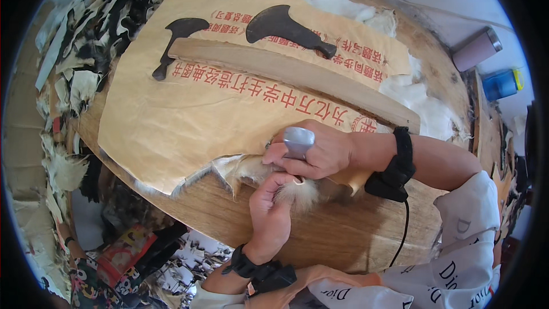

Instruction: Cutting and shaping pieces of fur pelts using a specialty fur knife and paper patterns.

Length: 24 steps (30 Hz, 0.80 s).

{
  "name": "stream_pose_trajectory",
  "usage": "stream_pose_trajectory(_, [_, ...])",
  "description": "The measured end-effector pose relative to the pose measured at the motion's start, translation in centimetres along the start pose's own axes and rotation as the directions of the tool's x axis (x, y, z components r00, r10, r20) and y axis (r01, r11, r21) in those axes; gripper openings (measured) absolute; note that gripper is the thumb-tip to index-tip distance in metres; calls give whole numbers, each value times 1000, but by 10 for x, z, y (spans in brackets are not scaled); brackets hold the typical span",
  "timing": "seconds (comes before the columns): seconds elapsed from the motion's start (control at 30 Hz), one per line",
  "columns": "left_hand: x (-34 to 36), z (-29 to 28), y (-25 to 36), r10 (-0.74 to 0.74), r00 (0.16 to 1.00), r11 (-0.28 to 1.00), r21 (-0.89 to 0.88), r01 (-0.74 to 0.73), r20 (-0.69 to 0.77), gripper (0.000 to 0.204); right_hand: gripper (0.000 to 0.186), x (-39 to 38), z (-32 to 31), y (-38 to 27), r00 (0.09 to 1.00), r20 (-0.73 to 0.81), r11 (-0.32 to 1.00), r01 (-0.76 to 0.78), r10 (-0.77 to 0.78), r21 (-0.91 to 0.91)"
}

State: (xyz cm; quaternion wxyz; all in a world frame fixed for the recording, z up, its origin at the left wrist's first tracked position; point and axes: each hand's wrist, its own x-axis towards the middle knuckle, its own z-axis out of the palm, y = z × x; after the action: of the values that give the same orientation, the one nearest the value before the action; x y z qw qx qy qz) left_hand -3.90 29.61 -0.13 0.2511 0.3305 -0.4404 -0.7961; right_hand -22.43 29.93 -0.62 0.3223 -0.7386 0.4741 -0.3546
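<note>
My right hand (327,150) is closed around a tool with a smooth grey handle (299,141). Its working end is hidden under my fingers. Close below, my left hand (269,212) pinches the edge of a pale fur pelt (295,196), and a fluffy tuft hangs past its fingertips. Both hands meet at the near edge of a large tan paper sheet (154,120) with red print. More of the pelt, with a ragged edge, shows from beneath this paper left of my hands. Black straps with small devices circle both my wrists.
On the paper lie a long wooden strip (297,80) and two dark fan-bladed knives, a larger one (274,26) and a smaller one (171,43). Fur scraps (86,80) heap at left. A pink tumbler (477,50) and blue container (500,84) stand right. Another person's patterned sleeve (88,277) shows lower left.
</note>
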Motion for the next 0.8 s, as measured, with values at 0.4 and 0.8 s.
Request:
stream_pose_trajectory(0.4, [-5, -4, 24, 35, 997, 991, -131, -26, 66, 21, 17, 15, 15, 7, 997, -72, 999, 33, -35, -35])
stream_pose_trajectory(0.8, [-17, -42, 43, 121, 992, 974, -188, -127, -44, 13, 24, 22, 19, -1, 981, -119, 982, -164, 153, -96])
